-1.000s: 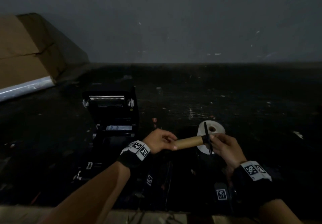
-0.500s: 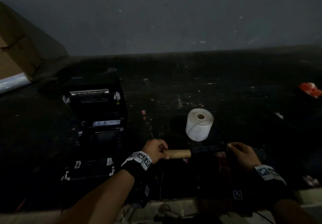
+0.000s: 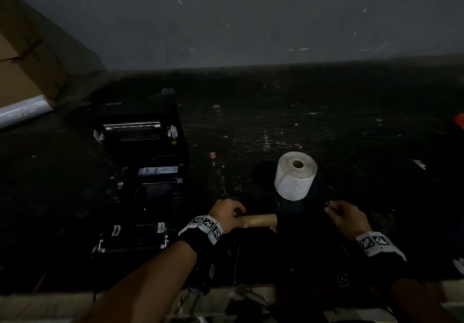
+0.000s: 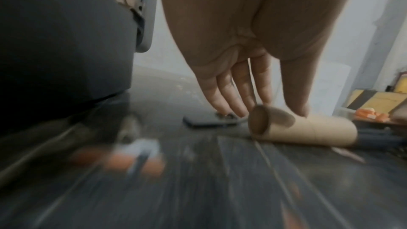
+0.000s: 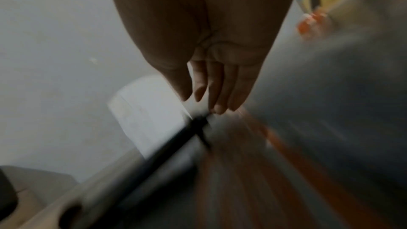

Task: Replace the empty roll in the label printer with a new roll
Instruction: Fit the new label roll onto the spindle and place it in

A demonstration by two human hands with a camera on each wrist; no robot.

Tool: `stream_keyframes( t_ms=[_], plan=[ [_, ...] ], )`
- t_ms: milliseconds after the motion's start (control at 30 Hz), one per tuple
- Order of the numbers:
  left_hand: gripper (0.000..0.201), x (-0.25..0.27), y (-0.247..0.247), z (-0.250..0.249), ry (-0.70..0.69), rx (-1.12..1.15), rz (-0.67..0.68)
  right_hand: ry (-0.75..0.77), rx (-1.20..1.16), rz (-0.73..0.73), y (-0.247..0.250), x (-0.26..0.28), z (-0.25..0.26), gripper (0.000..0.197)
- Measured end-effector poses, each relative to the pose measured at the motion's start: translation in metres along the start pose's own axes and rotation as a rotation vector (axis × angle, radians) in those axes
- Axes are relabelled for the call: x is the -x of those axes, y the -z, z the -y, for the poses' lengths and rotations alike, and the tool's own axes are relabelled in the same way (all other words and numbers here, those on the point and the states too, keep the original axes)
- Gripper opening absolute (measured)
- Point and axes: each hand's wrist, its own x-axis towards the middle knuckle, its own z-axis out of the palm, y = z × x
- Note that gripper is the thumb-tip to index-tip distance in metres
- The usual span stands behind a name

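My left hand [image 3: 238, 218] grips the left end of the empty brown cardboard core [image 3: 261, 219], held level just above the dark table; in the left wrist view the thumb lies on top of the core [image 4: 308, 128]. A black spindle [image 5: 154, 156] runs from the core's right end to my right hand [image 3: 331, 208], whose fingertips pinch its far end. The spindle is almost lost in the dark in the head view. The new white label roll [image 3: 296, 179] stands on end behind the gap between my hands. The black label printer [image 3: 143, 162] sits to the left with its lid up.
A cardboard box [image 3: 22, 71] leans at the far left by the wall. Something orange [image 3: 459, 120] lies at the table's right edge. A flat dark object [image 4: 209, 121] lies on the table behind my left fingers. The table's front edge runs just below my wrists.
My right hand has moved to the right, drawing the black spindle out of the core. My left hand has kept hold of the core and sunk a little toward the table's front.
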Motion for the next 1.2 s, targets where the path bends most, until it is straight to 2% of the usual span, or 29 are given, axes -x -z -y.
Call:
stream_keyframes(
  t_ms=[100, 200, 300, 400, 467, 567, 733, 833, 933, 1000, 1100, 1200],
  plan=[
    [0.044, -0.010, 0.009, -0.011, -0.012, 0.045, -0.019, 0.051, 0.058, -0.054, 0.022, -0.001, 0.033, 0.030],
    [0.043, -0.028, 0.011, -0.027, -0.043, 0.143, -0.080, 0.190, 0.039, -0.080, 0.038, -0.006, 0.069, 0.037],
    [0.048, -0.053, 0.010, -0.050, -0.067, 0.266, -0.096, 0.324, 0.159, 0.008, 0.041, -0.021, 0.100, 0.047],
    [0.050, -0.079, 0.006, -0.074, -0.071, 0.394, -0.077, 0.347, 0.305, 0.165, 0.034, -0.037, 0.121, 0.067],
    [0.045, -0.091, 0.000, -0.084, -0.102, 0.441, -0.089, 0.391, 0.362, 0.225, 0.026, -0.045, 0.126, 0.074],
    [0.042, -0.096, -0.008, -0.088, -0.121, 0.474, -0.112, 0.443, 0.371, 0.213, 0.019, -0.052, 0.122, 0.074],
    [0.042, -0.099, -0.017, -0.082, -0.097, 0.503, -0.076, 0.402, 0.470, 0.262, 0.014, -0.065, 0.115, 0.085],
    [0.044, -0.097, -0.015, -0.082, -0.091, 0.488, -0.044, 0.427, 0.474, 0.266, 0.016, -0.068, 0.116, 0.079],
    [0.040, -0.091, -0.007, -0.089, -0.085, 0.480, -0.009, 0.436, 0.383, 0.204, 0.020, -0.067, 0.117, 0.074],
    [0.043, -0.087, -0.003, -0.091, -0.081, 0.483, 0.005, 0.349, 0.252, 0.145, 0.031, -0.070, 0.118, 0.064],
    [0.061, -0.078, 0.007, -0.090, -0.097, 0.514, -0.040, 0.098, -0.256, 0.155, 0.048, -0.070, 0.115, 0.048],
    [0.065, -0.072, 0.023, -0.098, -0.117, 0.634, -0.115, -0.066, -0.687, 0.162, 0.054, -0.062, 0.111, 0.023]
  ],
)
